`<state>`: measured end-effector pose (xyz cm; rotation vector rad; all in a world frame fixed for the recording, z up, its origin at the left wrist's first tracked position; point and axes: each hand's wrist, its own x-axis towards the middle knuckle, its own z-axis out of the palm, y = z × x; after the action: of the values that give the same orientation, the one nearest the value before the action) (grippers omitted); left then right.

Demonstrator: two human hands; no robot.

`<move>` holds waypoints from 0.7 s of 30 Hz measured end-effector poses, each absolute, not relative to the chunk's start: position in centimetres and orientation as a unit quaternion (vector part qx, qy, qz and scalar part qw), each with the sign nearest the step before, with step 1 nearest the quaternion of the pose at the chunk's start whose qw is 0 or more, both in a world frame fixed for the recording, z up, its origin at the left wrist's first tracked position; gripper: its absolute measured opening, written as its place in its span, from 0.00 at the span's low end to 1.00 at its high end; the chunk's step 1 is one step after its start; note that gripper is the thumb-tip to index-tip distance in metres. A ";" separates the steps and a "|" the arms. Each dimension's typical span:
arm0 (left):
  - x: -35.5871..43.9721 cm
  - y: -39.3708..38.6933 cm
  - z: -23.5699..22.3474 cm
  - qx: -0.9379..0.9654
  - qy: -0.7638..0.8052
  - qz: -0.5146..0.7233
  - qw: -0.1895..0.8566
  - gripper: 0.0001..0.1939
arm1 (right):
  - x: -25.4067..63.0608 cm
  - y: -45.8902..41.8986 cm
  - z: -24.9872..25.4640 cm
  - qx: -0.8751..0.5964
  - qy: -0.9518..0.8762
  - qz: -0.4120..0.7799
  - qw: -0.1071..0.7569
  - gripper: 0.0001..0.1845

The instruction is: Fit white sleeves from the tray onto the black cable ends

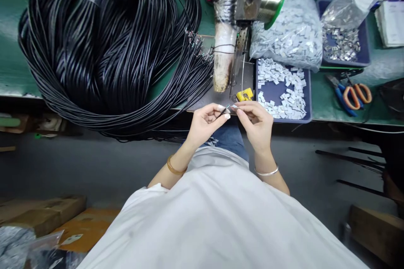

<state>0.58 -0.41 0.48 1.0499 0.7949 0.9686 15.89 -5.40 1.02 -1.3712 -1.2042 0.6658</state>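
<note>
My left hand (pixel 206 124) pinches the end of a black cable (pixel 223 112) between thumb and fingers, with short thin wires showing at its tip. Close beside it, my right hand (pixel 257 124) is closed on a small white piece (pixel 234 106), held by thumb and forefinger near the wire ends. Whether the two touch is too small to tell. A blue tray (pixel 308 96) of similar small white pieces (pixel 292 103) stands just right of my right hand. Behind my fingers sits a yellow block (pixel 245 94) below a solder wire spool (pixel 271 2).
Large coils of black cable (pixel 104 50) cover the bench's left side. A wrapped duct (pixel 223 59) hangs down in the middle. At right are a bag of white pieces (pixel 290 29), a tray of metal parts (pixel 364 46) and pliers (pixel 342 96). Cardboard boxes (pixel 47 214) lie on the floor.
</note>
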 end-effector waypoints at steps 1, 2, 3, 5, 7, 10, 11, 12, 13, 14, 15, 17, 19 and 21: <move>0.5 -0.4 0.5 0.459 0.349 0.429 0.696 0.16 | 15.8 -5.4 1.0 -0.579 -0.508 0.292 0.567 0.03; 0.5 -0.3 0.5 0.453 0.344 0.423 0.705 0.16 | 15.8 -5.4 1.0 -0.577 -0.505 0.298 0.569 0.03; 0.5 -0.3 0.5 0.451 0.341 0.414 0.713 0.16 | 15.7 -5.3 1.0 -0.575 -0.503 0.303 0.569 0.03; 0.4 -0.3 0.5 0.450 0.332 0.396 0.729 0.16 | 15.6 -5.3 1.0 -0.571 -0.502 0.316 0.567 0.03; 0.4 -0.3 0.6 0.444 0.320 0.376 0.748 0.16 | 15.5 -5.1 1.0 -0.564 -0.501 0.333 0.565 0.02; 0.4 -0.3 0.9 0.435 0.313 0.356 0.765 0.18 | 15.3 -5.0 0.9 -0.560 -0.497 0.346 0.565 0.02; 0.4 -0.3 1.0 0.434 0.315 0.351 0.768 0.19 | 15.3 -5.1 0.8 -0.561 -0.497 0.344 0.566 0.02; 0.4 -0.2 1.1 0.432 0.317 0.346 0.770 0.19 | 15.3 -5.1 0.8 -0.562 -0.498 0.340 0.566 0.03; 0.4 -0.2 1.2 0.430 0.318 0.342 0.773 0.20 | 15.2 -5.1 0.8 -0.562 -0.500 0.336 0.566 0.03; 0.4 -0.2 1.3 0.429 0.317 0.339 0.775 0.20 | 15.2 -5.2 0.8 -0.563 -0.503 0.331 0.565 0.03; 0.4 -0.2 1.3 0.428 0.316 0.337 0.777 0.20 | 15.2 -5.2 0.9 -0.565 -0.506 0.327 0.564 0.03; 0.4 -0.2 1.3 0.426 0.312 0.334 0.781 0.21 | 15.2 -5.3 0.9 -0.569 -0.512 0.320 0.558 0.03; 0.4 -0.2 1.3 0.424 0.310 0.333 0.783 0.21 | 15.2 -5.4 1.0 -0.573 -0.516 0.314 0.554 0.04; 0.3 -0.3 1.4 0.422 0.308 0.332 0.785 0.21 | 15.2 -5.4 1.0 -0.575 -0.519 0.309 0.553 0.04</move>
<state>0.32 -0.29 1.36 0.9103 0.6653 0.7157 15.20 -5.44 0.98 -1.3590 -1.2261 0.7309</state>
